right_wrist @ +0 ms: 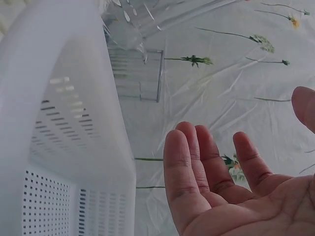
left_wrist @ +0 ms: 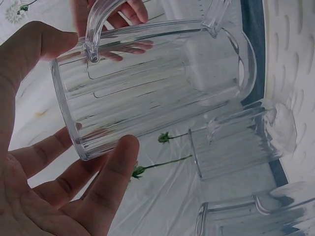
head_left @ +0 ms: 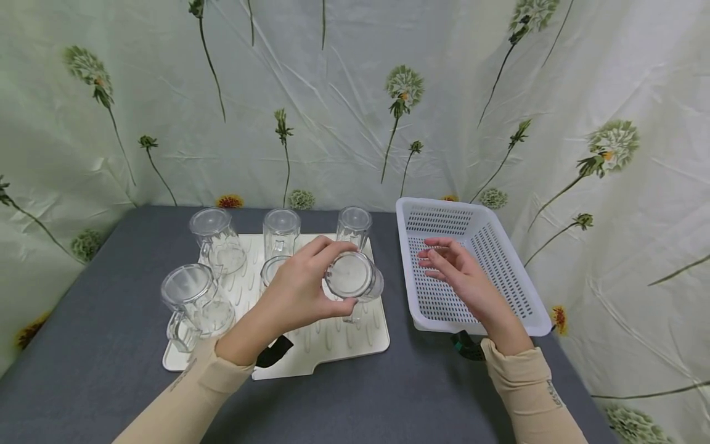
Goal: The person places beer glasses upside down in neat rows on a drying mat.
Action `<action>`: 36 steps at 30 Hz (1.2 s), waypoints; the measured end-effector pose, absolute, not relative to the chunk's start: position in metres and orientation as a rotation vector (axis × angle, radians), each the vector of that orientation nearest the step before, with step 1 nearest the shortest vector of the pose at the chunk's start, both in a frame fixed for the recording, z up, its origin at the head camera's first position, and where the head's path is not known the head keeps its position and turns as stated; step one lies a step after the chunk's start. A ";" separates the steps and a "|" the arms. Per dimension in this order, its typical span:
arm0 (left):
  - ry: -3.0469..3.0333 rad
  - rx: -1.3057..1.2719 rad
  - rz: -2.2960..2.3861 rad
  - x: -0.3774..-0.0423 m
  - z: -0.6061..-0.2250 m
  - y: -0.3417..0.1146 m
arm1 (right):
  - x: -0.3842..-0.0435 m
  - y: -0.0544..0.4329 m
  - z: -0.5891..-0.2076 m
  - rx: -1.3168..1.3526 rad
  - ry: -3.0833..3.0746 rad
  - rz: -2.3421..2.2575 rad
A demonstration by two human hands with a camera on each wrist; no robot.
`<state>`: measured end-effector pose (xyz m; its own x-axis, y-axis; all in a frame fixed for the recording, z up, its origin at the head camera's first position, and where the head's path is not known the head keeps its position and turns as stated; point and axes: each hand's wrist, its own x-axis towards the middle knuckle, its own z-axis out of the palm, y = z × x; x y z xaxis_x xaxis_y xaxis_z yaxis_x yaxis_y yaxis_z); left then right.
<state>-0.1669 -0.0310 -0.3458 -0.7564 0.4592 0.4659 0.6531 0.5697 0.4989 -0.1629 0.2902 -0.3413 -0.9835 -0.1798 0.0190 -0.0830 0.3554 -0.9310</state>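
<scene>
My left hand (head_left: pixel 302 287) grips a clear glass mug (head_left: pixel 350 275) by its base end, thumb on one side and fingers on the other. In the left wrist view the mug (left_wrist: pixel 157 83) shows ribbed walls and a handle (left_wrist: pixel 101 24) on the thumb's side. It is held over the right part of a cream draining tray (head_left: pixel 333 348). Over the white basket (head_left: pixel 410 265) hovers my right hand (head_left: pixel 463 274), fingers loosely bent and holding nothing. The right wrist view shows that palm (right_wrist: pixel 251 206) with fingers apart, beside the basket's rim (right_wrist: pixel 130 196).
Several more glass mugs stand upside down on the tray: two at the left (head_left: pixel 194 296) (head_left: pixel 219 237), others at the back (head_left: pixel 281 231) (head_left: pixel 354 225). One mug (head_left: pixel 273 269) is partly behind my left hand. A dark cloth (head_left: pixel 388 394) covers the table; a flowered curtain (head_left: pixel 344 123) hangs behind.
</scene>
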 end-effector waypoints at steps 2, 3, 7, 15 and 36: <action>-2.534 -0.901 -0.977 -0.167 -0.346 -0.030 | -0.162 0.292 -0.341 -0.248 2.531 -1.705; -2.538 -0.894 -0.978 -0.167 -0.345 -0.029 | -0.162 0.293 -0.341 -0.252 2.540 -1.700; -2.553 -0.869 -0.983 -0.168 -0.345 -0.027 | -0.160 0.295 -0.340 -0.275 2.580 -1.695; -2.604 -0.813 -0.977 -0.173 -0.348 -0.021 | -0.156 0.298 -0.336 -0.228 2.701 -1.593; -2.735 -0.690 -0.923 -0.184 -0.354 -0.008 | -0.146 0.312 -0.336 -0.262 2.861 -1.526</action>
